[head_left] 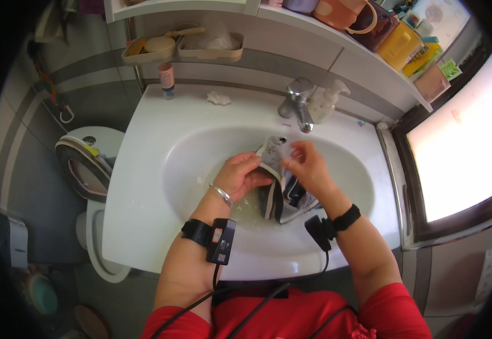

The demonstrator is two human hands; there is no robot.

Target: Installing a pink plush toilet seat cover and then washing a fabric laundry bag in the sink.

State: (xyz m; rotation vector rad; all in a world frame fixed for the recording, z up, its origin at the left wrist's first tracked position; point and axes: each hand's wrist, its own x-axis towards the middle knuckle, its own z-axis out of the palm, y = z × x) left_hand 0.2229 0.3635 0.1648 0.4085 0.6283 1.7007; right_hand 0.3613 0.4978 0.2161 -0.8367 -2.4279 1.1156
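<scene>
Head view: from here I see the left hand (241, 178) steadying a grey-and-white fabric piece (280, 189) by its left edge, the right hand (309, 168) pinching narrow at its upper right. It sits between them inside the white basin (192, 161). A firm left hold would help the right work evenly. The tap (298, 107) stands just beyond.
</scene>
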